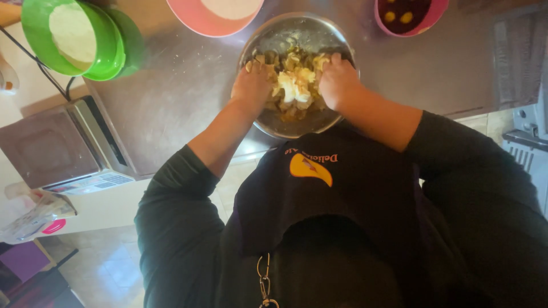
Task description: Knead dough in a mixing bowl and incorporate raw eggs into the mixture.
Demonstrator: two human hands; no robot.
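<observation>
Steel counter (188,85), floured. Metal bowl (297,34) at near edge, pale lumpy dough (294,85) inside. Left hand (251,85) and right hand (338,80) both sunk in, clenched on dough from opposite sides; mass centred between, equally near. Green bowl (108,57) well left.

1. The mixing bowl (268,43) is seen to be polished metal with a dull sheen.
2. The worktop (182,85) is brushed steel, matt and flour-dusted.
3. The green bowl (111,45) and pink bowl (191,17) are glossy plastic.
4. The dough (294,82) looks lumpy, soft and moist.
5. The apron (342,199) is matt dark cloth.
</observation>
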